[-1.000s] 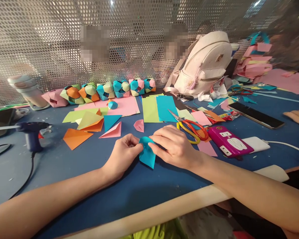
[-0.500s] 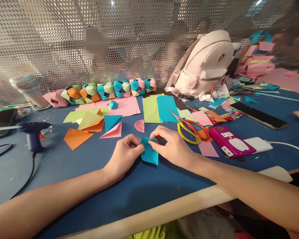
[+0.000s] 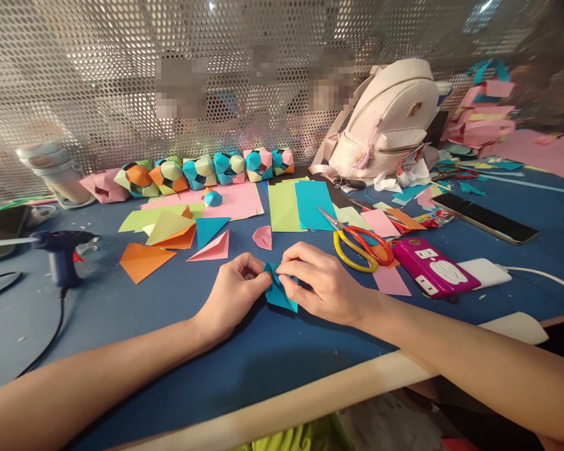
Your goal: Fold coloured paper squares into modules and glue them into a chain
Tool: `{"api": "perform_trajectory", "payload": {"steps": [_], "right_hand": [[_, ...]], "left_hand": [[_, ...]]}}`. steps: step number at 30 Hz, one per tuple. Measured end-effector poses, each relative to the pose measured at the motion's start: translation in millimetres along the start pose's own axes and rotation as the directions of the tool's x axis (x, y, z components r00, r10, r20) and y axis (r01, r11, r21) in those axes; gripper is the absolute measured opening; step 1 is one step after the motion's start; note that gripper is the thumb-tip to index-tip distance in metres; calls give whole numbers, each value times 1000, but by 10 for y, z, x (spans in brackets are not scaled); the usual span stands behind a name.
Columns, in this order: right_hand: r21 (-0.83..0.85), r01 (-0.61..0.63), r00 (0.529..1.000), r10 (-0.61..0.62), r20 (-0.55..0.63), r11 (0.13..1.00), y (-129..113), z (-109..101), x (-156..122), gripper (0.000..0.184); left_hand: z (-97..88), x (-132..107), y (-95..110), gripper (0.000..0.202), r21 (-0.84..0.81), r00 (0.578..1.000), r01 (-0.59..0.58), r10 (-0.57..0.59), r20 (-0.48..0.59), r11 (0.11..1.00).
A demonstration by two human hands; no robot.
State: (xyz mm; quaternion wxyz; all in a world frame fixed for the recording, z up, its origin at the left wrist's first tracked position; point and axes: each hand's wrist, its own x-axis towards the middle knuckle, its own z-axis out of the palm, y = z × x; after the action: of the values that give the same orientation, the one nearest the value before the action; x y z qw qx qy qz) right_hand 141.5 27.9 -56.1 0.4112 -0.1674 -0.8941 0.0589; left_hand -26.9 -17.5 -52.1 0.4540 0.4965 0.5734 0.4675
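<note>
Blue paper (image 3: 282, 300): held between both hands over the desk (image 3: 192, 376); whether it touches the surface cannot be told.
Left hand (image 3: 232, 291): grip pinches the sheet's upper left edge.
Right hand (image 3: 326, 282): grip pinches the upper right side, hiding part of it.
Long axis: slants from the fingertips toward the wearer, slightly rightward.
Nearer hand: neither; both touch.
Pink folded piece (image 3: 263, 237): lies just beyond.

Our left hand (image 3: 235, 291) and right hand (image 3: 322, 285) bare, forearms (image 3: 136, 354) bare too; we see creased lime-green cloth (image 3: 296, 438) below, probably our clothing.
</note>
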Motion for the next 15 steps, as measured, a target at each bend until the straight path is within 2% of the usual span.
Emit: {"api": "perform_trajectory", "payload": {"steps": [6,11,15], "right_hand": [[116,-136,990,138,-11,984,16,42,-16,10],[189,-299,954,290,76,935,30,38,-12,12],[218,-346,938,332,99,913,22,39,4,9]], "left_hand": [[5,-10,17,14,21,999,-34,34,-1,999],[0,-13,19,13,37,999,-51,51,7,998],[1,-8,12,14,35,998,-53,52,23,998]]}}
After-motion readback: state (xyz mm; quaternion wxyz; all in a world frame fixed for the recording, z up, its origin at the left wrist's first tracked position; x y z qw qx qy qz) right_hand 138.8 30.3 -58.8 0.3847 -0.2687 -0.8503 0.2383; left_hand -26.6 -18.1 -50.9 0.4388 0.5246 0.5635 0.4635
